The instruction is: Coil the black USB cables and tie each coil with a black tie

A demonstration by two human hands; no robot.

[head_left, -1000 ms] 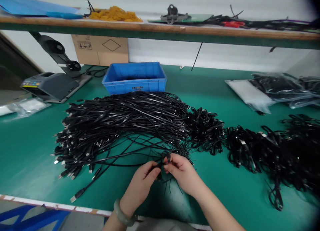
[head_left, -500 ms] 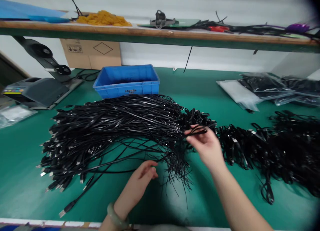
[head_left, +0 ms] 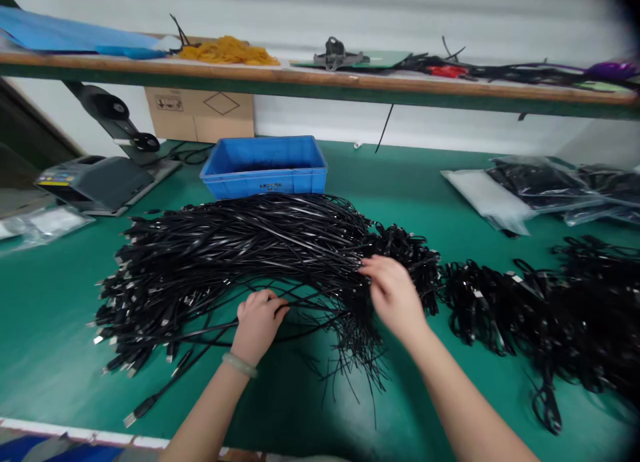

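Observation:
A big heap of black USB cables lies across the green table, with plugs at its left end. My left hand, a pale bangle at its wrist, pinches a black USB cable at the heap's near side. My right hand reaches over the heap's right end, fingers extended at the cables and thumb apart; I see nothing held in it. Below its fingers hangs a cluster of thin black ties. Just behind it sits a pile of coiled black cables.
More coiled cables spread along the right. Behind the heap stands a blue bin. A grey tape-dispenser-like machine is at the left, plastic bags at the back right. A shelf runs overhead.
My left hand has moved up and left onto a cable and closed on it. My right hand has let go of a coiled cable and moved left to the heap's end. The view has shifted slightly.

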